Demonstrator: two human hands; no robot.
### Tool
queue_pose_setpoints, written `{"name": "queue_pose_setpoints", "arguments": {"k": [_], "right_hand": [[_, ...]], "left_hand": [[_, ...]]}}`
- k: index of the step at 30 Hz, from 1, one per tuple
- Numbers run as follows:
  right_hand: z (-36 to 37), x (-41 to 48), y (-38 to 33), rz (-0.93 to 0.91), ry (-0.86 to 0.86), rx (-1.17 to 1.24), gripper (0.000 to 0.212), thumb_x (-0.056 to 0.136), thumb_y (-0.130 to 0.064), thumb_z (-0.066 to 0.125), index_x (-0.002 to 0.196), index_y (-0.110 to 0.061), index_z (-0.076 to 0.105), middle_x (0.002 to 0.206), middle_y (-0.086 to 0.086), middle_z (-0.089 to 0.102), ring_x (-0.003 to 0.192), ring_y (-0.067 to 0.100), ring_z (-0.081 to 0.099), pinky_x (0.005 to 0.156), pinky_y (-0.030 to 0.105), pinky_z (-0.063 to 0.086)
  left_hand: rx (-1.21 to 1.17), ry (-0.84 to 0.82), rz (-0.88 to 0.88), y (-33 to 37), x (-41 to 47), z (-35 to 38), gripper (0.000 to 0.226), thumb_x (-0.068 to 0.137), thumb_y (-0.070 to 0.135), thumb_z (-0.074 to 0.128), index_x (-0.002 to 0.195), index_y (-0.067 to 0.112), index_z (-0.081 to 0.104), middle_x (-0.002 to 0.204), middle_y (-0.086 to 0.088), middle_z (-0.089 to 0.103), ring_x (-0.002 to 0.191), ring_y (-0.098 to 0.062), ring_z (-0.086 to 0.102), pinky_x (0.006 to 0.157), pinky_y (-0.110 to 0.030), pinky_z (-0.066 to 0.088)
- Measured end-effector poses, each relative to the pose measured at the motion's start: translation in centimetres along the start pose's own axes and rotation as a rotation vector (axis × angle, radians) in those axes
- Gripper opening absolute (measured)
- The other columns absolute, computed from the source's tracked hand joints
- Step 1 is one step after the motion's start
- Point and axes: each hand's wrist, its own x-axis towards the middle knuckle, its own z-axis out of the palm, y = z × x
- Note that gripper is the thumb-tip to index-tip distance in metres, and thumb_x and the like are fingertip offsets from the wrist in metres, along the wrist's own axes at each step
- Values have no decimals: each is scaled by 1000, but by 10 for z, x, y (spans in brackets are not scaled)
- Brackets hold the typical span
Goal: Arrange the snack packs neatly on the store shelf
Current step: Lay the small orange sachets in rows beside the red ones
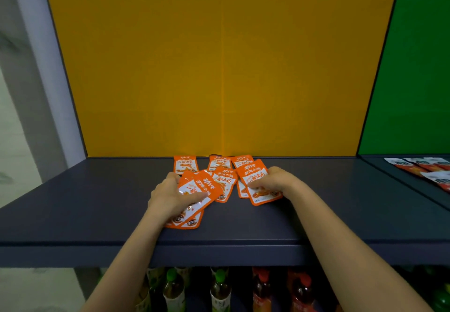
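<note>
Several orange-and-white snack packs lie in a loose overlapping cluster on the dark grey shelf [85, 209], near its middle. My left hand [168, 196] grips a small stack of packs [202, 190], thumb on top, tilted toward the left. My right hand [275, 181] holds another pack [255, 177] at its right edge, thumb lying across its face. Three packs stand in a row against the yellow back panel: left pack [184, 164], middle pack [220, 162], right pack [241, 160]. One more pack [224, 185] lies between my hands.
The yellow back panel [219, 68] closes the shelf behind. A green panel [414, 80] starts at the right, with red-and-white packs [428, 169] on the neighbouring shelf. Drink bottles [220, 289] stand on the shelf below. A grey upright [48, 92] bounds the left side.
</note>
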Motion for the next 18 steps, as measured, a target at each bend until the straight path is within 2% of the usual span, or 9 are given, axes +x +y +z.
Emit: {"name": "queue_pose_setpoints", "arguments": {"k": [3,6,8,12,18], "right_hand": [[-2,-2,12,-18,137,95,45,81,-34,68,119,-13,55,124,4,61,112,22,59,96,35,47],[-7,-17,27,-72,211,266,45,83,-33,68,121,-13,54,123,6,62,109,22,61,94,36,49],[-13,-31,37,-117,211,386,37,85,-29,66,116,-14,52,119,5,63,103,20,62,85,31,49],[-42,-57,63,-161,256,545,28,87,-26,65,110,-18,52,112,1,64,92,15,61,64,21,44],[-110,-95,133,-159,338,659,24,87,-24,64,110,-17,59,102,0,69,80,7,64,61,20,44]], "left_hand": [[-167,49,13,-7,0,2,65,75,45,71,123,13,41,122,-10,58,104,-28,60,88,-40,50],[-628,-23,-14,-5,0,3,42,83,21,68,114,10,41,112,-15,63,77,-23,65,67,-37,54],[-786,-92,-44,1,0,5,42,86,15,64,119,2,42,110,-19,65,72,-21,65,59,-32,52],[-904,-227,-18,34,-5,25,36,88,14,60,120,0,52,92,-13,69,61,-13,69,60,-29,52],[-916,-353,59,118,-34,81,26,90,19,58,112,8,56,96,-9,70,76,-18,68,66,-31,52]]}}
